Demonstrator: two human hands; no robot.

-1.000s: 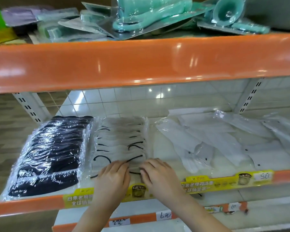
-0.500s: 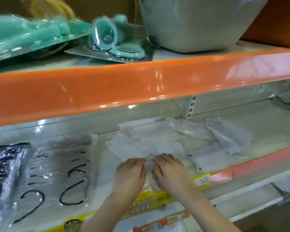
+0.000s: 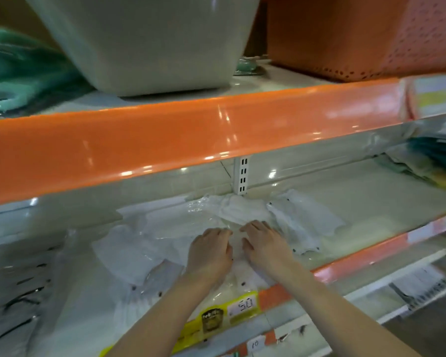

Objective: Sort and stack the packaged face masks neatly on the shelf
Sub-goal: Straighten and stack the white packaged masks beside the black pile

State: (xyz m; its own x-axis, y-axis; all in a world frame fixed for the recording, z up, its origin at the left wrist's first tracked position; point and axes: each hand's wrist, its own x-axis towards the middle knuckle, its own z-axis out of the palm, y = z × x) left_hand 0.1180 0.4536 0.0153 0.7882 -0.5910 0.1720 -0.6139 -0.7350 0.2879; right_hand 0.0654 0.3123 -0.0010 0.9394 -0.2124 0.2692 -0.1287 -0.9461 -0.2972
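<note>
**On the middle shelf, both hands lie on the loose white masks**

Between the two orange shelf edges, the left hand point(image 3: 209, 251) and the right hand point(image 3: 264, 244) lie palm down, side by side and nearly touching, on a crinkled clear plastic packet holding a white face mask point(image 3: 236, 249). Fingers of both hands are loosely bent over the film; whether they pinch it or only press on it cannot be told.

Around the hands, more white masks in glossy clear wrappers point(image 3: 170, 228) lie scattered and overlapping at odd angles on the pale cream shelf board point(image 3: 366, 191). One packet point(image 3: 304, 217) lies just to the right of the right hand, with small dark dots along its edge. At the far left sits a blurred row of pale masks with black ear loops in clear film point(image 3: 21, 295).

Directly behind the masks a white slotted metal upright point(image 3: 243, 173) rises against the back panel. Overhead, the shiny rounded orange front lip of the upper shelf point(image 3: 191, 140) hangs low across the view. On that upper shelf stand a smooth pale grey-green plastic tub point(image 3: 144, 42), a perforated orange-pink plastic basket point(image 3: 371, 34) and teal plastic goods at the left point(image 3: 16, 78).

Along the near edge, a yellow price strip with a handwritten "50" tag point(image 3: 242, 306) sits under the forearms.
</note>
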